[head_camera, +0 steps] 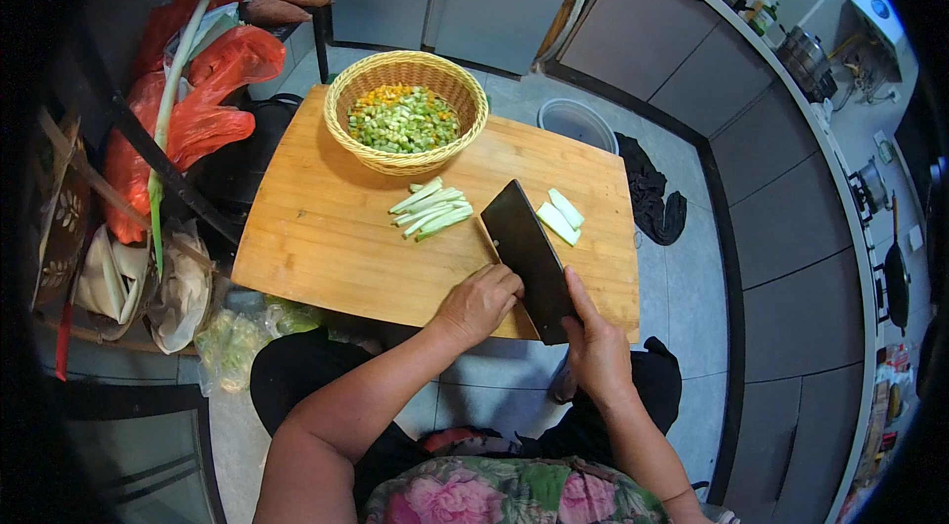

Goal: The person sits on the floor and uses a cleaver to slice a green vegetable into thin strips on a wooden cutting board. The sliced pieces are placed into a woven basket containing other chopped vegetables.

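My right hand (597,346) grips a dark-bladed cleaver (525,257) near the front edge of the wooden table (334,250). Against the left side of the blade rests my left hand (480,305), its fingers curled. Whatever lies under those fingertips is hidden. A small pile of pale green vegetable sticks (431,209) lies beyond my left hand. Two flat slices of the pale green vegetable (562,216) sit to the right of the blade. At the far left of the tabletop stands a woven basket (405,163), holding diced green and orange vegetables (404,120).
Red plastic bags (222,86), a long scallion (172,90) and sweet potatoes (285,1) crowd the left side. Beyond the table's right edge, a clear plastic tub (578,125) and a black cloth (652,190) are on the floor. Grey cabinets (786,198) curve along the right.
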Demonstrator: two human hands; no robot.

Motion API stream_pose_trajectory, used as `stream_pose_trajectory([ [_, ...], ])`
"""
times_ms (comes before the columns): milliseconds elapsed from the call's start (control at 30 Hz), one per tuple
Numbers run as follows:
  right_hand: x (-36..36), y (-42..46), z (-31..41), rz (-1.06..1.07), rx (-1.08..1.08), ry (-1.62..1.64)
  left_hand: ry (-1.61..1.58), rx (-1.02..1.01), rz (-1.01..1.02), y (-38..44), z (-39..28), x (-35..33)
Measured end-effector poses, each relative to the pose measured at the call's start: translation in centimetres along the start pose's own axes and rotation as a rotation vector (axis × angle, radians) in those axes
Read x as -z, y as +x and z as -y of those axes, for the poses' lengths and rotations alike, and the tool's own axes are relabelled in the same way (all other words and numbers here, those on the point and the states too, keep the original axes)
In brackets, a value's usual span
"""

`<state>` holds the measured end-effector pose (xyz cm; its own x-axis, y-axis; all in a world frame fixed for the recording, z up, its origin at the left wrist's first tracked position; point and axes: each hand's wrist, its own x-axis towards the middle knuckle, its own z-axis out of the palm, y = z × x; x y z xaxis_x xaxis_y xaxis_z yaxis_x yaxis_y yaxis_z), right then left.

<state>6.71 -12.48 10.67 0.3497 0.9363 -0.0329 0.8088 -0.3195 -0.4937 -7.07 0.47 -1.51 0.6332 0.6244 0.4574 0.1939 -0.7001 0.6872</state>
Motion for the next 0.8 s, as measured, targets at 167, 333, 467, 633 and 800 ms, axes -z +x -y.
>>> stream_pose_trajectory([
  [167,0.2,0.5,-0.5,0.013,-0.111,0.221,-0.008,-0.008,0.025,-0.1,0.2,0.1],
  [333,0.5,-0.3,-0.6,-0.03,-0.05,0.244,-0.049,-0.001,0.056,-0.2,0.1,0.6],
  [467,0.9,-0.9,-0.7,-0.059,0.037,0.173,-0.03,0.022,0.07,-0.4,-0.3,1.1],
  [633,0.3,-1.2,-0.7,-0.116,0.147,0.099,-0.007,-0.006,0.065,-0.2,-0.1,1.1],
  [800,0.2,-1.4,-0.4,-0.109,0.138,0.04,0.022,-0.025,0.057,-0.1,0.1,0.7],
])
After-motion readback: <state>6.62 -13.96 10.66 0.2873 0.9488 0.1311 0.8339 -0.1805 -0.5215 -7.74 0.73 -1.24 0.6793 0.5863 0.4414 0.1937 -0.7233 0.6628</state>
